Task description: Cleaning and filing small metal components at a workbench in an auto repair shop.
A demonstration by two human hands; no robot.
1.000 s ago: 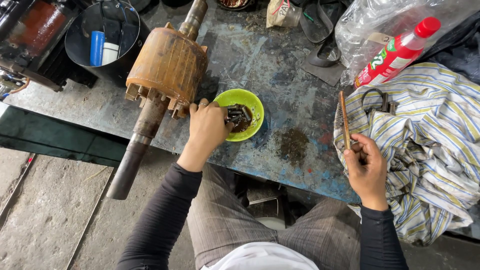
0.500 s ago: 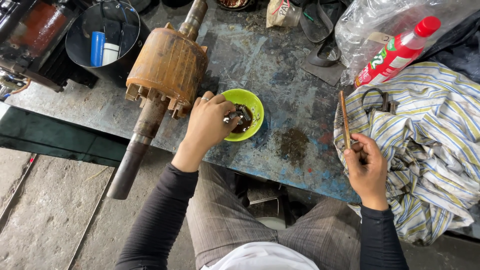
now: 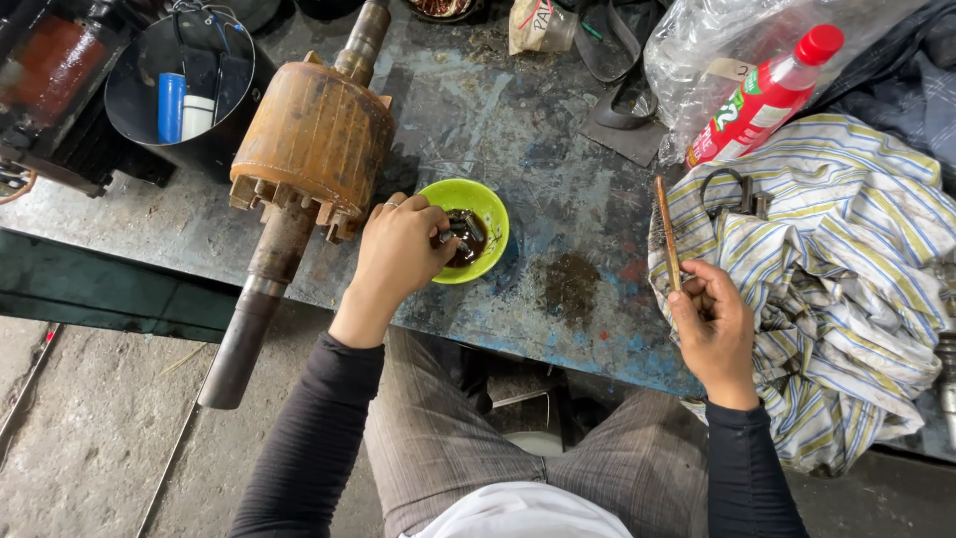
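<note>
Hidden: I can't make out the small dark parts under my left hand (image 3: pixel 398 254) in the green bowl (image 3: pixel 490 214) | left: fingers pinched on a metal piece there | right hand (image 3: pixel 715 324): closed around a thin brush (image 3: pixel 668 234), resting on striped cloth (image 3: pixel 846 269).

I am viewing a worn blue metal workbench (image 3: pixel 558 149), paint flaking, rust staining it; a grey concrete floor (image 3: pixel 90 448) is lying below, dusty, under even light.
</note>
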